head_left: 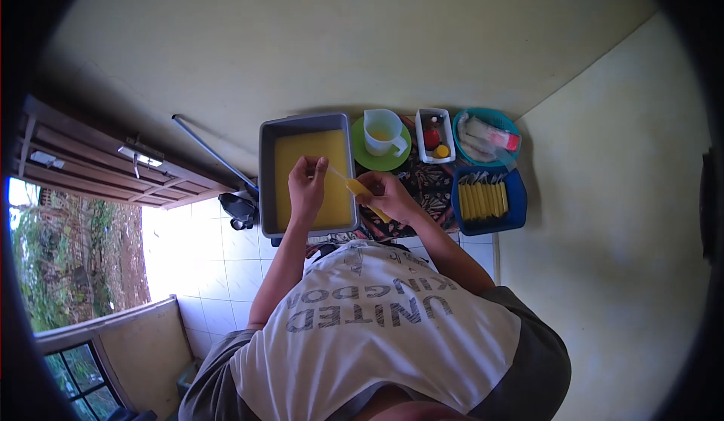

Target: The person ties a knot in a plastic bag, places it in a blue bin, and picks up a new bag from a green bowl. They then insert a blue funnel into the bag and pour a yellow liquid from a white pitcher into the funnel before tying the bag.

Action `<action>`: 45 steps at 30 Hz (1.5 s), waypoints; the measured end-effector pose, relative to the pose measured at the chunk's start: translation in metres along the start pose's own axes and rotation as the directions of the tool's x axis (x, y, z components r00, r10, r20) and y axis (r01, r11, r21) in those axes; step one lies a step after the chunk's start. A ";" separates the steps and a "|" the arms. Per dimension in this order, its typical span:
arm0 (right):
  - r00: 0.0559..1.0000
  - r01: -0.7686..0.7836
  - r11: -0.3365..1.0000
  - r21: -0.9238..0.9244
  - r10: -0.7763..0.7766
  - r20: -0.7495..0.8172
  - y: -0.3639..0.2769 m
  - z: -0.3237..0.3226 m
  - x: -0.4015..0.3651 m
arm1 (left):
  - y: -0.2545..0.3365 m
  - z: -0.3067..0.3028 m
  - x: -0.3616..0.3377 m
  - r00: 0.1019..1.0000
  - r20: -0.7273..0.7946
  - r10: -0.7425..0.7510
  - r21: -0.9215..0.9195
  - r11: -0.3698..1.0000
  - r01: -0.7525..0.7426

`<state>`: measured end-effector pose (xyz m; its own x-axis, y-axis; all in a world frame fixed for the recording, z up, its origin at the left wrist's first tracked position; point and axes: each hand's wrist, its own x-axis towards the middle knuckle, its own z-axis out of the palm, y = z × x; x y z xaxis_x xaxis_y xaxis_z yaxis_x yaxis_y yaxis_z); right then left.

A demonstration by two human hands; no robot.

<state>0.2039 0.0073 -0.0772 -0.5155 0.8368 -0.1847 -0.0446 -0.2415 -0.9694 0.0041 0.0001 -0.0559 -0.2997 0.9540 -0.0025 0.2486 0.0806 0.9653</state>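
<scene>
My left hand (308, 183) is above a grey tub (266, 172) of yellow liquid (302, 146). Its fingers pinch the clear, thin end of a narrow plastic sleeve. My right hand (386, 196) is closed around the filled part of that plastic sleeve (356, 187), which holds yellow liquid and slants down toward my body. On a green plate (385, 163) behind my right hand stands a clear measuring jug (381, 128) with some yellow liquid inside.
A dark blue basket (490, 227) holds several filled yellow sleeves (483, 200). Behind it, a teal basket (460, 116) contains plastic packs, beside a white box (422, 138) of small items. Patterned cloth (430, 183) covers the table. A wooden door (90, 157) stands open at left.
</scene>
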 end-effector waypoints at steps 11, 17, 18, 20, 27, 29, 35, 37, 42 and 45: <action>0.681 -0.269 0.905 -0.328 -0.062 -0.730 0.104 -0.156 -0.091 | -0.053 0.031 -0.022 0.917 0.362 -0.170 0.213 0.972 0.096; 0.341 -0.454 0.834 -0.314 -0.163 -0.926 0.137 -0.260 -0.141 | -0.081 0.042 -0.041 0.859 0.459 -0.227 0.396 0.918 0.031; 0.280 -0.480 0.823 -0.303 -0.184 -0.942 0.144 -0.274 -0.144 | -0.082 0.043 -0.044 0.856 0.456 -0.243 0.410 0.911 0.041; 0.283 -0.499 0.808 -0.314 -0.190 -0.940 0.160 -0.304 -0.144 | -0.081 0.048 -0.050 0.852 0.455 -0.259 0.427 0.903 0.046; 0.433 -0.540 0.746 -0.391 -0.152 -0.888 0.206 -0.357 -0.130 | -0.042 0.083 -0.059 0.810 0.500 -0.307 0.441 0.895 0.068; 0.475 -0.533 0.730 -0.428 -0.160 -0.865 0.216 -0.362 -0.127 | -0.032 0.096 -0.059 0.794 0.518 -0.318 0.439 0.896 0.072; 0.479 -0.471 0.797 -0.378 -0.129 -0.868 0.237 -0.362 -0.127 | -0.009 0.127 -0.052 0.765 0.588 -0.263 0.393 0.920 0.014; 0.545 -0.456 0.769 -0.447 -0.155 -0.824 0.232 -0.358 -0.131 | 0.000 0.137 -0.051 0.741 0.609 -0.282 0.355 0.933 0.064; 0.575 -0.531 0.662 -0.529 -0.176 -0.799 0.192 -0.343 -0.138 | 0.006 0.149 -0.047 0.727 0.629 -0.276 0.311 0.946 0.090; 0.530 -0.541 0.544 -0.641 -0.371 -0.762 0.155 -0.342 -0.118 | 0.008 0.155 -0.044 0.734 0.627 -0.262 0.286 0.953 0.095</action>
<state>0.5506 0.0391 -0.2614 0.3955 0.9080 0.1384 0.8034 -0.2690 -0.5313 0.1623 0.0037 -0.0887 0.2925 0.8599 -0.4184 0.4722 0.2506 0.8451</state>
